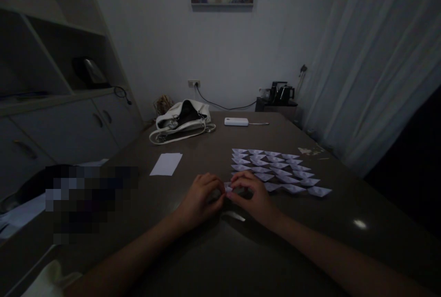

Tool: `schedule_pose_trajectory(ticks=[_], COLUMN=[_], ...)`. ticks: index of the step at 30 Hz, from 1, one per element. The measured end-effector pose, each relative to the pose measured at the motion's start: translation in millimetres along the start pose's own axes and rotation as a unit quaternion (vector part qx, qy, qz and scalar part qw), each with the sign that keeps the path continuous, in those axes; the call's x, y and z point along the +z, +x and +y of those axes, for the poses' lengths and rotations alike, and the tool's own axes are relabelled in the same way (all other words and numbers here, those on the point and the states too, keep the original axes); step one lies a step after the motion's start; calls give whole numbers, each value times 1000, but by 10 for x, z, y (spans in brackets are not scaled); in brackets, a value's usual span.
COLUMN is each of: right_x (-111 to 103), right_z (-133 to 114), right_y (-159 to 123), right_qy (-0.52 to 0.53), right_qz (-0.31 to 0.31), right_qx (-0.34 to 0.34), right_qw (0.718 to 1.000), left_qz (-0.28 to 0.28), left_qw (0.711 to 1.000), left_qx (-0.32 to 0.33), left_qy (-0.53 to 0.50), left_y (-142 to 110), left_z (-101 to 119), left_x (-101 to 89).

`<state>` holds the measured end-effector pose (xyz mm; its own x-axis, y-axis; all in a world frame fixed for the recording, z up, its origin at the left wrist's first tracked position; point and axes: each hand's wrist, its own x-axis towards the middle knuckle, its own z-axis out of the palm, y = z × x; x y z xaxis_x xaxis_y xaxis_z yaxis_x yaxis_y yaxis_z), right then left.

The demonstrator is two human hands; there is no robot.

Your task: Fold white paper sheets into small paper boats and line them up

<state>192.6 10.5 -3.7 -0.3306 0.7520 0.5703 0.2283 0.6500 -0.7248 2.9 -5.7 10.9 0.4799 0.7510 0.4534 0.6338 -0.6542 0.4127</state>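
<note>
Between my two hands, low over the table, is a small folded white paper [228,187], mostly covered by fingers; it looks like a paper boat. My left hand [203,199] pinches its left side with thumb and fingers. On the other side my right hand [254,197] grips it the same way. Just beyond and to the right of my right hand, several white paper boats [276,171] stand in rows. A stack of white paper sheets [166,164] lies to the left, beyond my left hand.
A white handbag [184,120] rests at the table's far left. Near the back edge lies a white power bank [236,122] with a short cable. A pale strip [233,216] is close in front of my hands. Paper scraps [310,151] lie at the right edge.
</note>
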Motion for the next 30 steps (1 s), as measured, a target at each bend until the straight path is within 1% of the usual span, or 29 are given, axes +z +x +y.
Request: schedule_pose_trajectory(ticks=[2, 5, 12, 18, 22, 25, 30], right_x=[1, -7, -20, 7, 5, -3, -1], right_z=[4, -6, 18, 35, 23, 2, -36], right_y=[0, 10, 18, -5, -10, -2, 4], right_qy=[-1, -2, 19, -10, -25, -29, -17], right_qz=[-7, -18, -34, -4, -13, -19, -28], right_qx=[-3, -2, 1, -5, -7, -4, -24], right_qw=[1000, 1000, 999, 1000, 1000, 999, 999], left_qz=[-17, -24, -20, -21, -28, -35, -36], left_qw=[1000, 999, 999, 998, 997, 997, 997], left_qx=[20, 40, 28, 37, 42, 48, 41], left_qy=[10, 12, 22, 44, 63, 58, 49], left_y=[-10, -21, -20, -16, -20, -20, -13], left_z=[-13, -32, -31, -52, -27, -7, -9], left_x=[2, 5, -8, -33, -36, -28, -35])
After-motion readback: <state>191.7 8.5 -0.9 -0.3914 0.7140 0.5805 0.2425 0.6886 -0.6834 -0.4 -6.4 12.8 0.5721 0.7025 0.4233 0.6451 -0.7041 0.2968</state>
